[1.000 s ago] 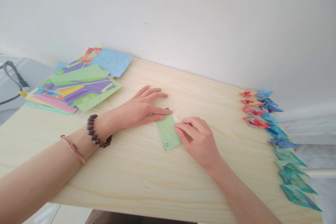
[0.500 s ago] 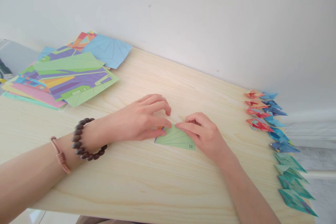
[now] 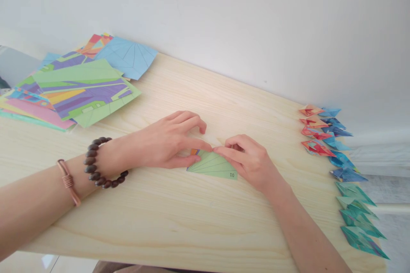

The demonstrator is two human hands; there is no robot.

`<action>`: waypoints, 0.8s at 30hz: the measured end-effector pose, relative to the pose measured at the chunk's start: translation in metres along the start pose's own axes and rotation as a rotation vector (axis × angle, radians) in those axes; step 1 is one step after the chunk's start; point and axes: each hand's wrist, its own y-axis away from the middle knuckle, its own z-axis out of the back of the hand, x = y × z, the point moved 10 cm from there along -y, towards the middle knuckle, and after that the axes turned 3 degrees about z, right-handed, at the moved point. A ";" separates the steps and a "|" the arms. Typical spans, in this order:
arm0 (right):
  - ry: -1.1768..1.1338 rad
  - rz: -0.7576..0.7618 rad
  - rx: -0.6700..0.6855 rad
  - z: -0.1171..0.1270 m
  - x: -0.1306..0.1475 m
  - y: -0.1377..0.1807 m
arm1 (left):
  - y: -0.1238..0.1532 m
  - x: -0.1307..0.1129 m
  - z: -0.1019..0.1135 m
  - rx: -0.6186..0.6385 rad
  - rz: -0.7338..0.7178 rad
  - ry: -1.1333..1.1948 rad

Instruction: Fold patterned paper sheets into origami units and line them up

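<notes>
A small folded sheet of green origami paper [image 3: 215,167] lies on the table, marked with fanned dark lines and the number 01, upside down. My left hand [image 3: 171,140] holds its left part, thumb on the near face and index fingertip at the top edge; the other fingers curl above the table. My right hand [image 3: 249,158] pinches the upper right edge, its fingers bent and partly hiding the paper. Both index fingertips nearly meet at the top of the fold. A bit of orange and purple print shows beside the left thumb.
Loose patterned origami sheets [image 3: 92,89] lie piled at the far left, a blue sheet [image 3: 128,57] among them. Along the right edge stand rows of folded paper pieces, red [image 3: 317,148], blue [image 3: 347,175] and green [image 3: 363,241]. A white wall [image 3: 224,21] borders the table's back.
My left index finger has moved slightly right along the paper's top edge, towards the right fingertips. The whole view has shifted a little; the paper stays in both hands.
</notes>
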 end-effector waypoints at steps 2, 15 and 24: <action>0.007 0.006 -0.005 0.001 0.001 -0.001 | 0.000 0.000 0.000 -0.002 0.003 0.006; -0.013 -0.023 -0.024 0.003 -0.004 0.006 | 0.000 0.002 0.001 -0.007 0.030 0.042; -0.010 -0.040 -0.026 0.007 -0.012 0.019 | 0.001 0.003 0.002 0.001 0.046 0.055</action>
